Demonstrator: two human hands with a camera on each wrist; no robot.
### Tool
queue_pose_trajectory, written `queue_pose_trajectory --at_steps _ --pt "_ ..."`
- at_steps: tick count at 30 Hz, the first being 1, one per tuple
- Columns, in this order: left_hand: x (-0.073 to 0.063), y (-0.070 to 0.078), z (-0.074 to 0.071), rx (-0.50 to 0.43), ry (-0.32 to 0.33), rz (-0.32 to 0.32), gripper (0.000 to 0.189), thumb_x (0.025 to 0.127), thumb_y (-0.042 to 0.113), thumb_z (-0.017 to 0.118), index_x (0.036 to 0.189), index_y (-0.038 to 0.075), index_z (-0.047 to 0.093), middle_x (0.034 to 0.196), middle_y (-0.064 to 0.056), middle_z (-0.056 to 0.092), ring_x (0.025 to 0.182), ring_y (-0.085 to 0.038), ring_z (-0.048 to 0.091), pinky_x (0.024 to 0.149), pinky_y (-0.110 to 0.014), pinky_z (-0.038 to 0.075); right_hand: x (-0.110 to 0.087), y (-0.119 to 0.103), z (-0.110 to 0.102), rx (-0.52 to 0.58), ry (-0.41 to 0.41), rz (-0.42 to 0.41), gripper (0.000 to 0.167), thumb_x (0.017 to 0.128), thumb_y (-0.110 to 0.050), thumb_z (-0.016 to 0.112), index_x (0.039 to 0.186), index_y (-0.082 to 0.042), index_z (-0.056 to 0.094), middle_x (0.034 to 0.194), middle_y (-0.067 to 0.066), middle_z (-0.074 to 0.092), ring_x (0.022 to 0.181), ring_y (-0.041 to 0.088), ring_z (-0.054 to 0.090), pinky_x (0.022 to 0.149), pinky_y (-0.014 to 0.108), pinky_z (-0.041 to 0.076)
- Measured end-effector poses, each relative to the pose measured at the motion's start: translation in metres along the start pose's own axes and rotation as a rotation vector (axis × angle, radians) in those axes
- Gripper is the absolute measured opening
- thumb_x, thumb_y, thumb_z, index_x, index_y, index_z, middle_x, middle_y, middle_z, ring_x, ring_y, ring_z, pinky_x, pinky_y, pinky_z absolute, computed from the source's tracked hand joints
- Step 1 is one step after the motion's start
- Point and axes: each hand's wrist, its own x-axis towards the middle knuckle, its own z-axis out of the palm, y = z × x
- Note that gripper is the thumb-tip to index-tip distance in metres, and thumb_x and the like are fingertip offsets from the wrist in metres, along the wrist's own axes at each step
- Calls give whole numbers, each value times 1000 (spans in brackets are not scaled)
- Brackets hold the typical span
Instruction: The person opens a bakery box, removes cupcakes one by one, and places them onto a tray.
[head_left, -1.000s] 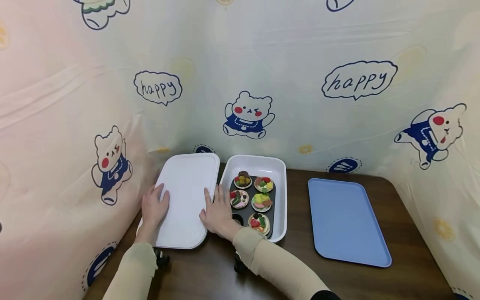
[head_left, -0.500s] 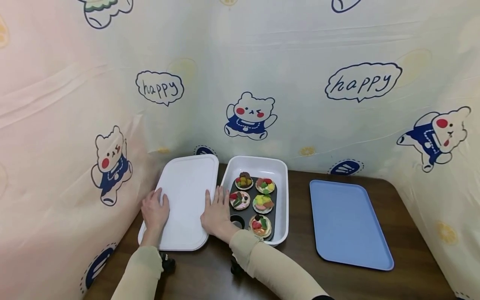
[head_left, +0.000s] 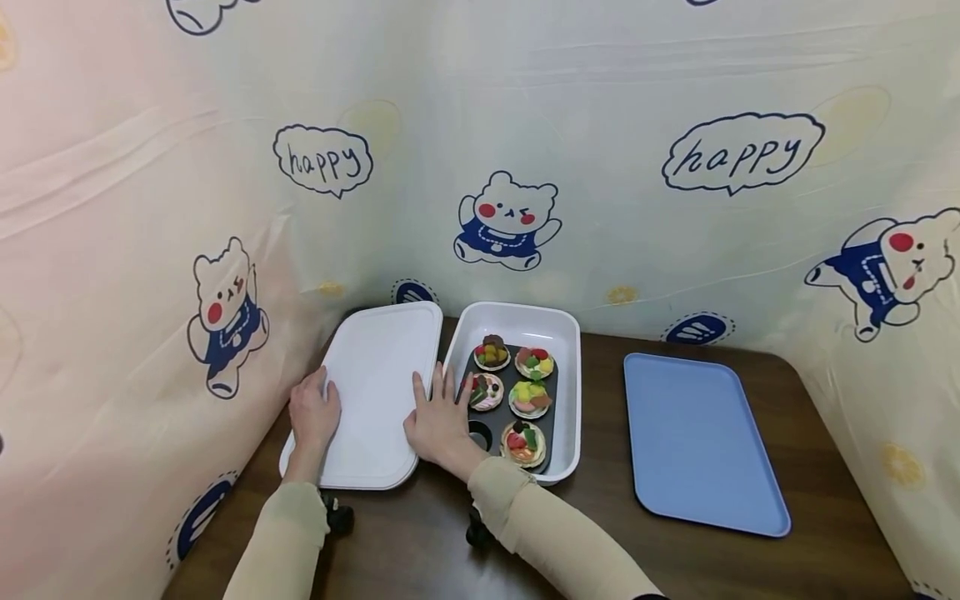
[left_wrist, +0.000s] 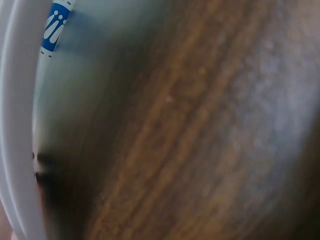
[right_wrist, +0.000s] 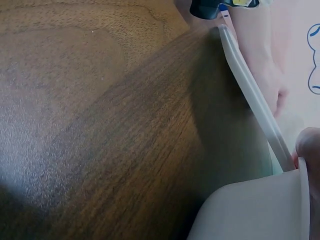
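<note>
A flat white lid (head_left: 382, 387) with rounded corners lies at the left, close beside a white box (head_left: 558, 329). My left hand (head_left: 312, 419) holds the lid's left edge, thumb over its top; the other fingers are partly hidden. On the right edge rests my right hand (head_left: 442, 429), thumb and index finger on the lid, straight spread fingers reaching over the box's left rim. Inside the box sits a dark muffin tray (head_left: 491, 417) with several colourful toy tarts (head_left: 529, 400) and one vacant cup. In the right wrist view, the lid (right_wrist: 250, 87) slopes beside the box (right_wrist: 255, 210), above the table.
A blue tray (head_left: 697, 442) lies at the right on the dark wooden table (head_left: 600, 525). A printed curtain (head_left: 592, 225) closes off the back and both sides, with its left part near the lid and left hand.
The view shifts slightly. My right hand's fingers spread a little wider at the lid's right edge. The lid, box and blue tray stay almost where they were.
</note>
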Motion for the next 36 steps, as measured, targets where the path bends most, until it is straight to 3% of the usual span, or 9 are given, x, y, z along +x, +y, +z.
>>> queue_pose_trajectory --at_steps 5,9,16,22,27,31,36 --pt "-1 1 -3 -49 4 -75 46 108 -5 42 152 -9 57 152 -35 60 135 -56 52 118 -68 43 2 -2 1 16 -2 1 69 112 -43 42 177 -24 26 185 20 15 173 43 16 135 75 13" --pt "-5 2 -4 -68 24 -106 49 106 -11 43 152 -6 58 144 -36 64 125 -57 53 110 -69 44 1 -6 0 46 -9 5 67 113 -39 44 176 -20 29 184 24 17 173 44 15 135 74 14" --pt "-4 -1 -3 -127 54 -122 51 106 -13 43 154 -7 56 142 -33 68 129 -56 52 115 -65 41 5 -14 -3 -46 -3 22 67 115 -36 43 176 -12 27 180 31 21 172 46 14 138 66 17" --pt "-6 0 0 -112 49 -143 47 108 -9 49 154 -7 57 143 -33 67 129 -54 52 115 -63 42 6 -15 3 -74 -1 27 68 113 -34 45 174 -9 29 181 31 17 173 46 12 139 66 17" --pt "-8 5 5 -56 50 -137 43 108 -5 53 149 -4 63 130 -37 66 123 -54 53 113 -63 45 6 -11 4 -59 -10 10 73 111 -34 50 174 -6 28 183 29 11 173 46 8 140 63 14" --pt "-6 7 12 -44 71 -132 40 108 -5 53 146 -3 66 124 -37 67 121 -53 53 113 -62 46 7 -10 4 -57 -10 10 72 112 -35 46 175 -5 25 184 28 9 174 45 7 141 62 13" --pt "-4 4 22 -9 96 -119 42 109 -5 50 146 1 68 136 -31 71 125 -51 54 113 -62 47 5 -8 8 -7 31 17 70 114 -35 44 173 -3 28 184 26 15 174 42 11 142 60 15"
